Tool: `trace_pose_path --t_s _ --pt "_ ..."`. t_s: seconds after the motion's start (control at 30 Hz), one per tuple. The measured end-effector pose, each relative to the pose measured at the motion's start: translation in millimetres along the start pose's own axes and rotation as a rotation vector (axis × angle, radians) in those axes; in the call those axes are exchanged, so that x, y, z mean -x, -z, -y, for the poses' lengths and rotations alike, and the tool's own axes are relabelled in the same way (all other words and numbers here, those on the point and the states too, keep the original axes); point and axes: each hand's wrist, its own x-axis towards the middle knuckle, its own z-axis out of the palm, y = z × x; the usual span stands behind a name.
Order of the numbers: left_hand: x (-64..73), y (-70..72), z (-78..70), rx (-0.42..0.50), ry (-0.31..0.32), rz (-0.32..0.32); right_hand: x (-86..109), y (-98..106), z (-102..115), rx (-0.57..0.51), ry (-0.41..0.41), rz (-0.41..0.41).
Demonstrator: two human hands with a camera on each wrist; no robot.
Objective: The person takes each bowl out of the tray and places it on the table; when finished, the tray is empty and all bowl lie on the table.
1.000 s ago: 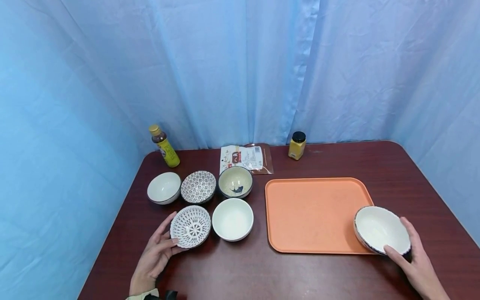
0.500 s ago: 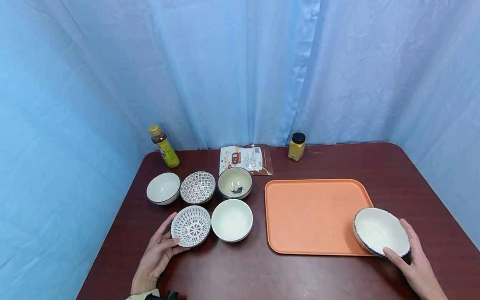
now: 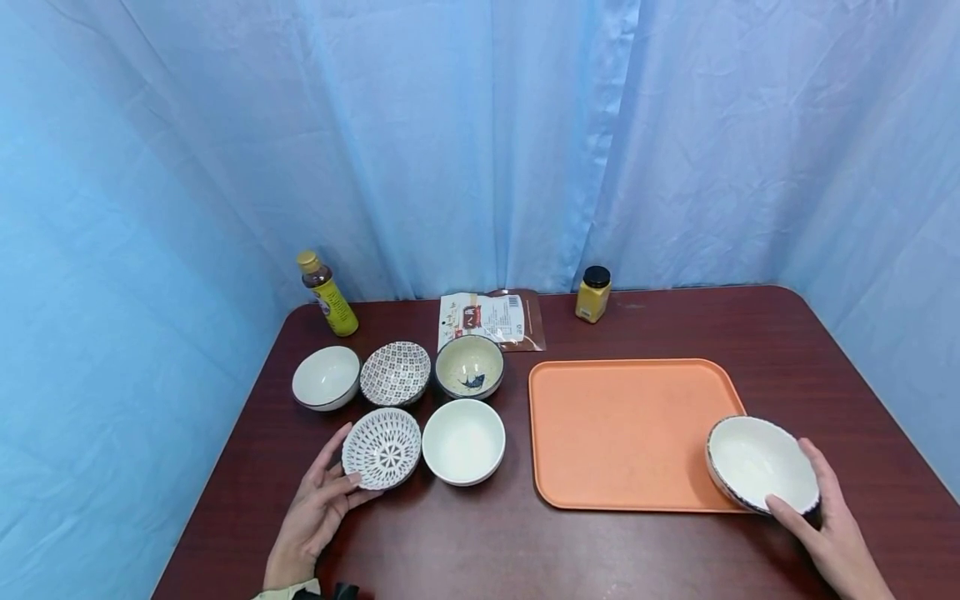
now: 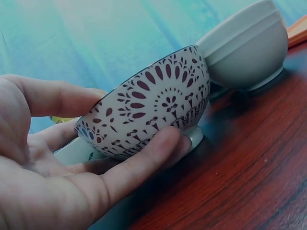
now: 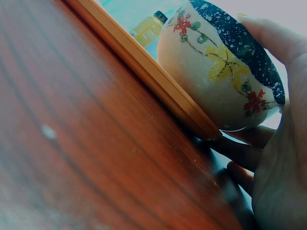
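Observation:
My left hand point(image 3: 311, 508) grips a small white bowl with a dark leaf pattern point(image 3: 382, 448) by its left side. In the left wrist view that patterned bowl point(image 4: 153, 100) is tilted, thumb at its rim and fingers beneath. Its foot is close to the table; whether it touches, I cannot tell. A plain white bowl point(image 3: 463, 442) stands just to its right. At the right, my right hand point(image 3: 832, 521) holds a larger bowl, white inside point(image 3: 761, 462), over the front right corner of the orange tray point(image 3: 630, 433). Red and yellow flowers and a dark rim band mark that bowl's outside point(image 5: 220, 72).
Behind the left hand stand a white bowl point(image 3: 326, 377), a checked bowl point(image 3: 396, 373) and a beige bowl with a blue fish point(image 3: 469, 367). A bottle point(image 3: 330, 300), a spice packet point(image 3: 487, 317) and a black-lidded yellow jar point(image 3: 593, 296) line the table's back edge, before a blue curtain point(image 3: 480, 150).
The patterned bowl in my left hand has risen or tipped very slightly. My right hand and its flowered bowl have stayed almost still.

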Motion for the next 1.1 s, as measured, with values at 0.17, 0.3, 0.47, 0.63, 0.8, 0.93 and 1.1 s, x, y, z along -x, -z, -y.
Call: trace_pose_path --t_s 0.17,0.3,0.47,0.63,0.8,0.93,1.1 --pt "-1.3 -6.1 -0.4 -0.116 0.033 -0.088 1.5 0.0 -1.1 -0.005 0.007 -0.01" --pt "-3.6 -12.3 -0.8 -0.245 0.079 -0.191 0.7 0.5 -2.8 -0.002 0.008 -0.011" --pt "-5.1 -18.5 -4.2 -0.38 0.119 -0.32 0.6 0.7 -4.5 -0.005 0.004 -0.014" --pt "-1.9 -19.7 -14.2 -0.46 0.106 -0.373 0.6 1.0 -4.2 -0.014 -0.005 -0.009" --pt "2.7 -22.8 -29.0 -0.553 0.094 -0.41 1.2 0.1 -5.7 -0.019 0.009 -0.008" --pt "5.2 -26.8 -45.8 -0.659 0.078 -0.453 1.7 -1.0 -5.1 -0.02 0.033 -0.011" --pt "2.8 -39.6 -69.4 -0.846 0.051 -0.475 3.1 -0.3 -4.1 -0.025 0.034 -0.019"
